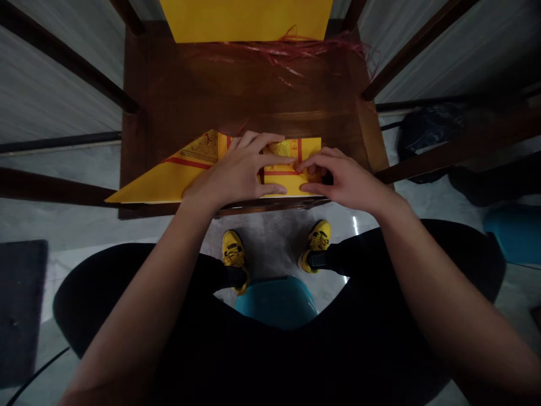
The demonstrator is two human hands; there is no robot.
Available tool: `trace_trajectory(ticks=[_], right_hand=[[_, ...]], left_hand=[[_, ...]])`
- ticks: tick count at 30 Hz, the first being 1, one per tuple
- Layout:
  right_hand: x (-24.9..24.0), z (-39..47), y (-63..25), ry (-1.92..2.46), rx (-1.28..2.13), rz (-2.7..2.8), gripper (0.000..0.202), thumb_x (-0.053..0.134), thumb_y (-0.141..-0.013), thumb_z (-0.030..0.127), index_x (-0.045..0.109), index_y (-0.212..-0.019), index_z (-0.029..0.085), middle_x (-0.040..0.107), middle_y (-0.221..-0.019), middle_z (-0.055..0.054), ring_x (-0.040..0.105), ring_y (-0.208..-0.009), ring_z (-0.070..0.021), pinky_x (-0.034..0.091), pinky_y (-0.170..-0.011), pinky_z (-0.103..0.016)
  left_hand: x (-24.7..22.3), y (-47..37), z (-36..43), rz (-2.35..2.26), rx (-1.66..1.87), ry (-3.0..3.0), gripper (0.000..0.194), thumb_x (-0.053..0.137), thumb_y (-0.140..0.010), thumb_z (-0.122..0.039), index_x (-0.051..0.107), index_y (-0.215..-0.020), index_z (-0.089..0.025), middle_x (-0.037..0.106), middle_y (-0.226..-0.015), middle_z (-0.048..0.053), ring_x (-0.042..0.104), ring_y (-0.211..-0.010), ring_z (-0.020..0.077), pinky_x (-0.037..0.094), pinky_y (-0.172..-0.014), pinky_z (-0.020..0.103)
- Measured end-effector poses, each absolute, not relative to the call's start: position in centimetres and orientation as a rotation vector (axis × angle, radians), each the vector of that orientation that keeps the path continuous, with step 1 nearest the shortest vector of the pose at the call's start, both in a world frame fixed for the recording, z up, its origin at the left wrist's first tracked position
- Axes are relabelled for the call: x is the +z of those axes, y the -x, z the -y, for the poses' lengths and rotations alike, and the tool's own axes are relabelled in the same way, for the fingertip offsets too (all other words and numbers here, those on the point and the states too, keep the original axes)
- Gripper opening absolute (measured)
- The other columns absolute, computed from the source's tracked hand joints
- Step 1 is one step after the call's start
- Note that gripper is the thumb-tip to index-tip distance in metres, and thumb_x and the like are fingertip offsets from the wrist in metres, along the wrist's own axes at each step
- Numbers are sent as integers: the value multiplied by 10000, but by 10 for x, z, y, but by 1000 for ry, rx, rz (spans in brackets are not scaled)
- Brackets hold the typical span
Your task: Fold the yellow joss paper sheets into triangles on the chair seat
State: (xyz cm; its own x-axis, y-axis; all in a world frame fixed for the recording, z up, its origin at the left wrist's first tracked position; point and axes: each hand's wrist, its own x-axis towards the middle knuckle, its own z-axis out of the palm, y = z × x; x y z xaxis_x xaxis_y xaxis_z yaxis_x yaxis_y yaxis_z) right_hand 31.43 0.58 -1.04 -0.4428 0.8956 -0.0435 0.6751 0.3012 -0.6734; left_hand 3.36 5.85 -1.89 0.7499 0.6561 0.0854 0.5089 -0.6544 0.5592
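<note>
A yellow paper (pixel 164 180) with red bands and dark printing lies folded along the near edge of a dark wooden surface. Its left end narrows to a long point; the right end is squared off. My left hand (pixel 240 166) rests on the middle of the paper, its fingers spread and pointing right. At the paper's right part is my right hand (pixel 338 175), with thumb and fingers bent around the near right portion. Whether the fingertips of my right hand pinch the paper is hard to make out.
The wooden surface (pixel 253 84) carries a larger yellow sheet (pixel 245 20) at the far side, with pink-red plastic strands (pixel 287 53) beside it. Dark wooden bars (pixel 67 56) slant at both sides. A blue stool (pixel 276 301) shows below.
</note>
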Motion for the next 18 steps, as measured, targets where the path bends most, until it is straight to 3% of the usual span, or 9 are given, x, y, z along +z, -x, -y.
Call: trace_trajectory(ticks=[12, 18], right_hand=[[-12, -1, -312, 1441, 909, 2232, 367, 783, -934, 416, 741, -1291, 341, 671, -1303, -86, 571, -1263, -368, 461, -1105, -552], [-9, -7, -317, 1355, 991, 2197, 281, 733, -964, 419, 803, -1222, 333, 711, -1140, -83, 615, -1123, -325, 494, -1042, -522]], left_hand=[[-18, -33, -59, -877, 352, -2435, 507, 865, -929, -529, 757, -1414, -425, 490, -1709, 38, 406, -1556, 393, 266, -1324, 672], [-16, -32, -60, -873, 302, -2464, 551, 841, -946, -558, 731, -1464, -406, 466, -1732, 67, 407, -1551, 386, 295, -1309, 655]])
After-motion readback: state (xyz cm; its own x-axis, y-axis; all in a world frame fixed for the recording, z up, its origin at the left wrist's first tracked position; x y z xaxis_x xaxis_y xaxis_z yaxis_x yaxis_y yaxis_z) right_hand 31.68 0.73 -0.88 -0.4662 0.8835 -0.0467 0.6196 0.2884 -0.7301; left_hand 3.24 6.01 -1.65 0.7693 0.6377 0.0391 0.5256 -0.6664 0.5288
